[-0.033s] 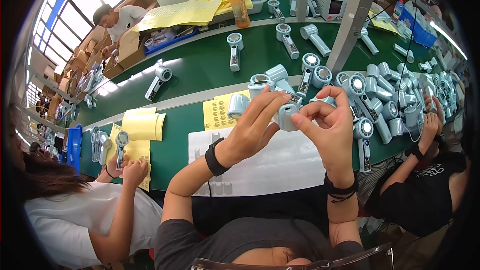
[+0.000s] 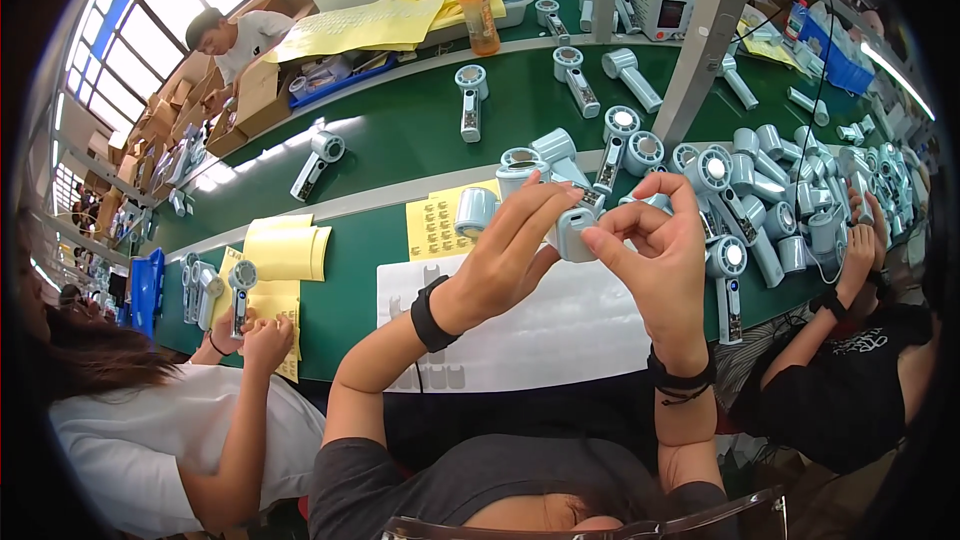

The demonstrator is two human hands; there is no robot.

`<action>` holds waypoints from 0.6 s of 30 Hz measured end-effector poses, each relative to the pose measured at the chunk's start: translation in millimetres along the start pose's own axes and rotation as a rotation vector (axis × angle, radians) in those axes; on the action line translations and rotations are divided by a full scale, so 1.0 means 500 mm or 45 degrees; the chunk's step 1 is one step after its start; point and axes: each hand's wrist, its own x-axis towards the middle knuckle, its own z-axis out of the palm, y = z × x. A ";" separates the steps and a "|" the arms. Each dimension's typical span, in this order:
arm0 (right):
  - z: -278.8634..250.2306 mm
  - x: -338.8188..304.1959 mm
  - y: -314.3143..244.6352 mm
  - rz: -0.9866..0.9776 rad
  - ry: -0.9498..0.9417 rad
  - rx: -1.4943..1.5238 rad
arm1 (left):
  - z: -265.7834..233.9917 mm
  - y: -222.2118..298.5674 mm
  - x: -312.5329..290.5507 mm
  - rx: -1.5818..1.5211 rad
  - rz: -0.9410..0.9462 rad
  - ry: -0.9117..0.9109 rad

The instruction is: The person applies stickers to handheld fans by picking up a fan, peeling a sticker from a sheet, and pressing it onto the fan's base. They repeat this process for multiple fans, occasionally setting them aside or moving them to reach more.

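My left hand (image 2: 510,255) is wrapped round a light blue handheld fan (image 2: 573,237), with the end of its handle turned toward me. My right hand (image 2: 655,250) is at that end, its thumb against the handle's edge and its fingers curled. Whether something small is pinched there I cannot make out. Below both hands lies a white label sheet (image 2: 540,340) with grey label shapes at its left side. Just beyond my left hand are a fan head lying on its side (image 2: 476,212) and a yellow label sheet (image 2: 425,225).
A heap of fans (image 2: 765,175) spreads on the right, beside a grey metal post (image 2: 705,40). More fans lie on the green belt (image 2: 400,130) beyond. At left a co-worker's hands (image 2: 255,335) hold a fan (image 2: 242,290); another co-worker's arm (image 2: 850,265) reaches in from the right.
My hands and fan look the same. The blue tray at the far left has shifted, the left co-worker's fan has moved slightly, and some fans on the belt have crept right.
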 end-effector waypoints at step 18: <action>0.026 -0.017 0.006 -0.235 0.143 -0.274 | 0.006 0.005 -0.001 -0.034 -0.022 0.002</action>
